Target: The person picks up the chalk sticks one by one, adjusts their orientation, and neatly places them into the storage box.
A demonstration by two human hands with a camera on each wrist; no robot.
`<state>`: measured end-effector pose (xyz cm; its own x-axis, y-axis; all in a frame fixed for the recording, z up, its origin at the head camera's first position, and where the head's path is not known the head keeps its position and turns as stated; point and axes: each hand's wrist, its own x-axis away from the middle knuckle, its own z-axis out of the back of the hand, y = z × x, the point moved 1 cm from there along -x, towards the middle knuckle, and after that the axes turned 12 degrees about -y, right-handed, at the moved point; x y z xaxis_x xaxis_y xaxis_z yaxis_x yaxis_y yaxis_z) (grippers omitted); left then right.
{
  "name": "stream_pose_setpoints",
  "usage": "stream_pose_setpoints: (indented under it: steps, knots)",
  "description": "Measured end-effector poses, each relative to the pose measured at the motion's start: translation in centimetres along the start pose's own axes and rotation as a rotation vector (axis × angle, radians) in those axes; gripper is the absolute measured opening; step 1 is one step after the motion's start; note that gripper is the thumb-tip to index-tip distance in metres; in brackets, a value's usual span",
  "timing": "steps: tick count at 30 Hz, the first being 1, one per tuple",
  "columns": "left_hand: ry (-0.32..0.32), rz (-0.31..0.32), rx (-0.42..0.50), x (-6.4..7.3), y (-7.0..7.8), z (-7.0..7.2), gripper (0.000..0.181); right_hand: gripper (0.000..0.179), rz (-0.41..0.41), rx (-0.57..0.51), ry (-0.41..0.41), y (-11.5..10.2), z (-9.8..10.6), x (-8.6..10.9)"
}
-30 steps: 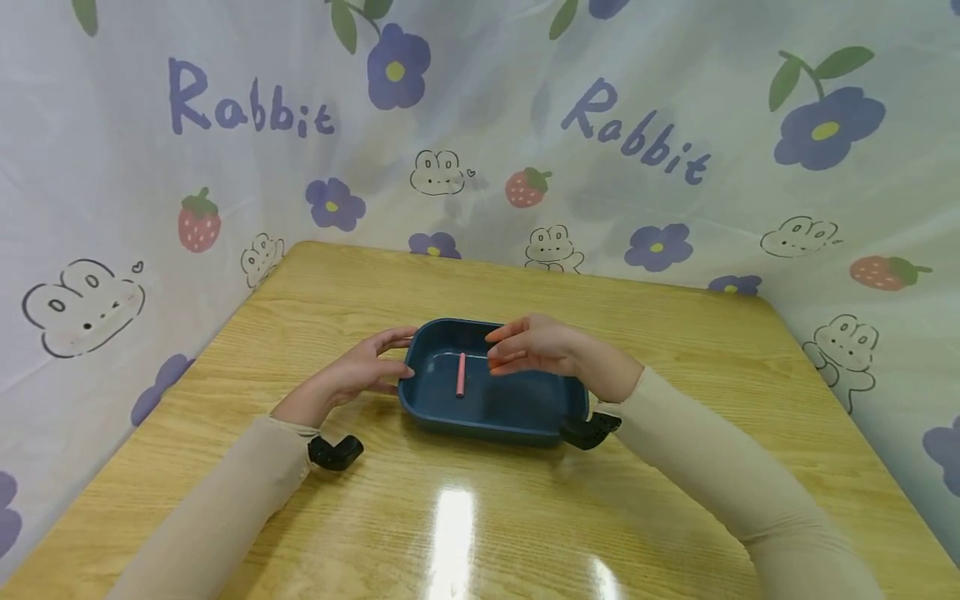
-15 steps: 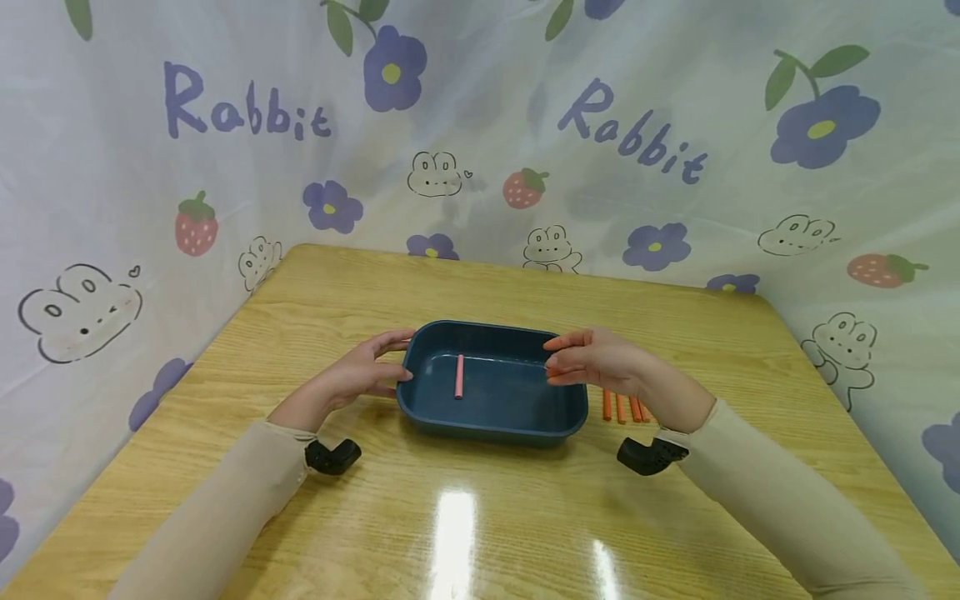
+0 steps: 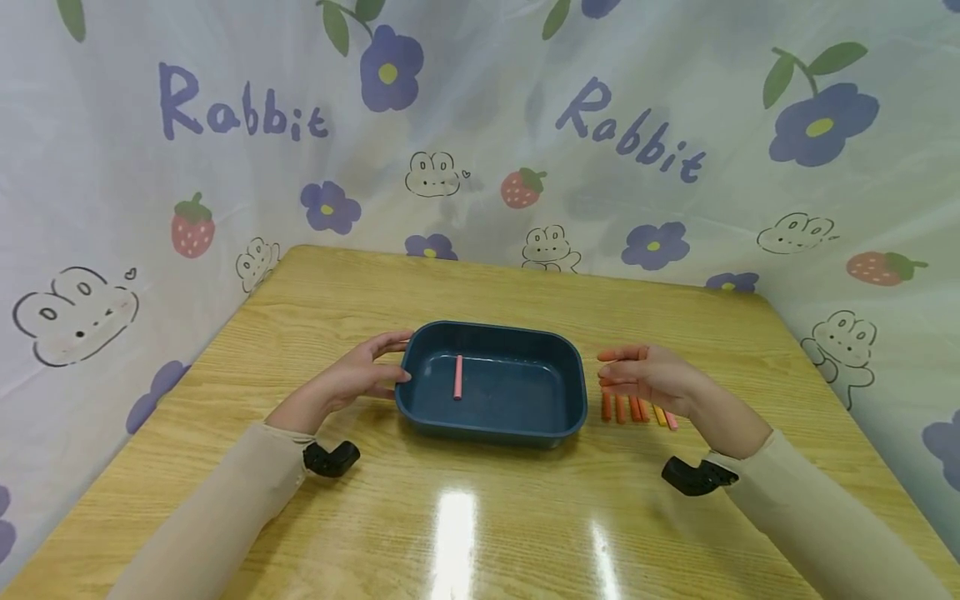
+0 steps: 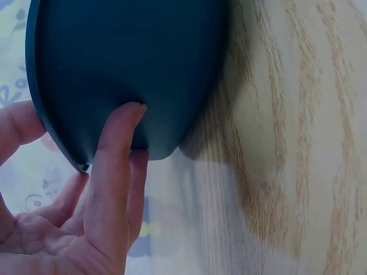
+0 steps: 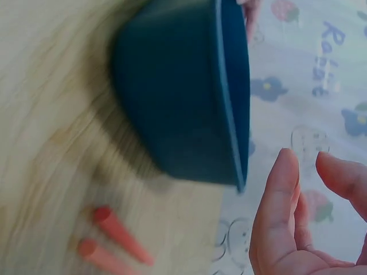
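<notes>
- The left hand (image 4: 74, 217) is touching the dark blue tray (image 4: 126, 69), fingers lying against its outer wall.
- The tray is sitting on the wooden worktop (image 4: 287, 143).

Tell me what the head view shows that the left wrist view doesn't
Only the head view shows the pink stick lying inside the blue tray, the row of sticks on the table right of the tray, and the empty right hand above them. Only the left wrist view shows the left hand's fingertips pressed against the tray's outer wall, close up. Both show the left hand at the tray's left end and the wooden table.
</notes>
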<state>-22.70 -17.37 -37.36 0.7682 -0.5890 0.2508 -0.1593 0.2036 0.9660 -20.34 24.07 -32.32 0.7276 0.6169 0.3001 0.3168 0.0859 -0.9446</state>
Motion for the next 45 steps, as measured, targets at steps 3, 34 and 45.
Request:
stream_pose_setpoints:
  steps: [3, 34, 45]
  knots:
    - [0.004, 0.01, 0.0, 0.1, 0.0, -0.1, 0.073, 0.019, -0.001, -0.009, 0.016, 0.8, 0.9, 0.8]
    - [-0.011, -0.009, -0.002, -0.2, 0.2, -0.4, 0.072, 0.063, -0.046, 0.048, 0.3, 8.0, 8.0, 6.2]
    - [-0.005, -0.007, 0.003, 0.0, 0.1, -0.3, 0.07, 0.061, -0.113, 0.213, 0.379, 8.5, 8.6, 5.3]
